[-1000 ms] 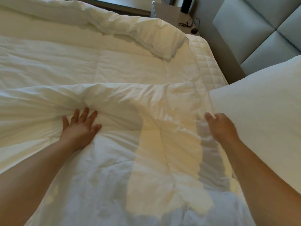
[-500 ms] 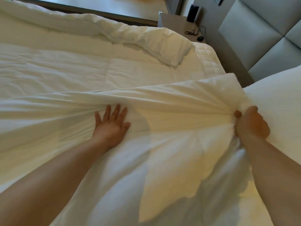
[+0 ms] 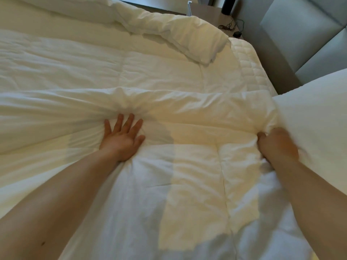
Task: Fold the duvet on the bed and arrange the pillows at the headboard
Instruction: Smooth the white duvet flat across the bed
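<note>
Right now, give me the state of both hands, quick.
Left hand: open, fingers spread, pressing flat on the duvet.
Right hand: closed, gripping a bunch of duvet beside the pillow.

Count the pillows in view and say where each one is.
1: a white pillow at the right edge, by the grey headboard, touching the right hand. The rolled bulk at top looks like folded duvet; others may be hidden.

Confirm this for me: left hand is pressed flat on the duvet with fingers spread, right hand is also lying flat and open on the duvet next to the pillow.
Not quite. The right hand is not flat and open: the head view shows it closed in a fist, its grip bunching the duvet edge beside the pillow. The rest holds: the left hand is pressed flat on the duvet with fingers spread.
</note>
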